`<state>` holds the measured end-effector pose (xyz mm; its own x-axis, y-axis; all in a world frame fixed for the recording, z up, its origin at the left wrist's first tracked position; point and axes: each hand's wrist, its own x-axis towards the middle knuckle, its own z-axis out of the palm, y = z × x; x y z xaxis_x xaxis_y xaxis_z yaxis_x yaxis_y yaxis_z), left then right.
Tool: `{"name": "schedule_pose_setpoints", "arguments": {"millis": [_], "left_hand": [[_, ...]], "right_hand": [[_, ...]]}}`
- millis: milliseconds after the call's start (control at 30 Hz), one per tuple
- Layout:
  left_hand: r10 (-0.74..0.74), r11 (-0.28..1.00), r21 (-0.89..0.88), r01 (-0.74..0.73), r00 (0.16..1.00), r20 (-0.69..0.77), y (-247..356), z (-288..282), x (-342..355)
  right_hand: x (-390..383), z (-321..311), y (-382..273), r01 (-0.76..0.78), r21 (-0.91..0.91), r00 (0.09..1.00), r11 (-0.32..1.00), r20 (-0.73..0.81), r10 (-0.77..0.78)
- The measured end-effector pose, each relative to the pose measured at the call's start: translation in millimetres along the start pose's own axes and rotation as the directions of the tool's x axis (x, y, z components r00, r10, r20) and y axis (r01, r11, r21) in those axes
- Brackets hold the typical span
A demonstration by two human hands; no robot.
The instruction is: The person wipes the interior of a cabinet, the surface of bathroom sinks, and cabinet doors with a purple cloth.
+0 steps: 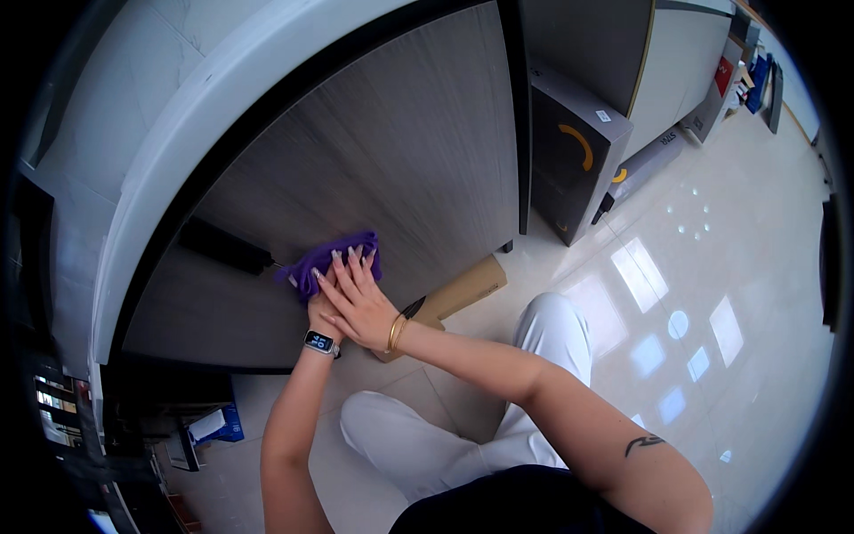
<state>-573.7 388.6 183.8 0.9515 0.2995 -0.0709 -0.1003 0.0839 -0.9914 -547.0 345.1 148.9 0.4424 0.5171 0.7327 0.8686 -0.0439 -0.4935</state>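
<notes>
Low on a grey wood-grain panel (382,133), a crumpled purple cloth (366,242) is pressed against the surface. My left hand (322,308), with a watch at the wrist, is on the cloth and grips it; its fingers are partly hidden. Over it lies my right hand (363,301), wearing gold bangles, with its fingers stretched flat across the left hand and onto the cloth. Just left of the cloth is a long black fitting (222,246) on the panel.
A brown cardboard piece (467,292) lies on the floor beneath the panel. Dark boxes (578,147) stand to the right. The panel has a black frame and a pale curved edge (142,196). My bent knees are close to it, over a glossy tiled floor (685,329).
</notes>
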Motion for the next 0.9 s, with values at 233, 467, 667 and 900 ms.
{"name": "schedule_pose_setpoints", "arguments": {"millis": [233, 467, 667, 900], "left_hand": [[-0.396, 0.676, -0.724, -0.136, 0.762, -0.512, -16, 5, 61], [-0.36, 0.62, -0.739, -0.262, 0.742, -0.566, -28, -27, 70], [-0.442, 0.479, -0.846, -0.235, 0.768, -0.464, -44, 27, 39], [-0.705, 0.054, -0.975, -0.217, 0.683, -0.191, -66, 52, 5]], "right_hand": [[32, -60, 20, -0.044, -0.319, 0.988, 0.947, -0.153, -0.006], [10, -86, 39, -0.194, -0.276, 0.979, 0.941, -0.114, 0.169], [47, -113, -8, 0.053, -0.085, 0.993, 0.995, -0.105, -0.061], [108, -124, -61, 0.249, 0.093, 0.96, 0.964, -0.157, -0.232]]}}
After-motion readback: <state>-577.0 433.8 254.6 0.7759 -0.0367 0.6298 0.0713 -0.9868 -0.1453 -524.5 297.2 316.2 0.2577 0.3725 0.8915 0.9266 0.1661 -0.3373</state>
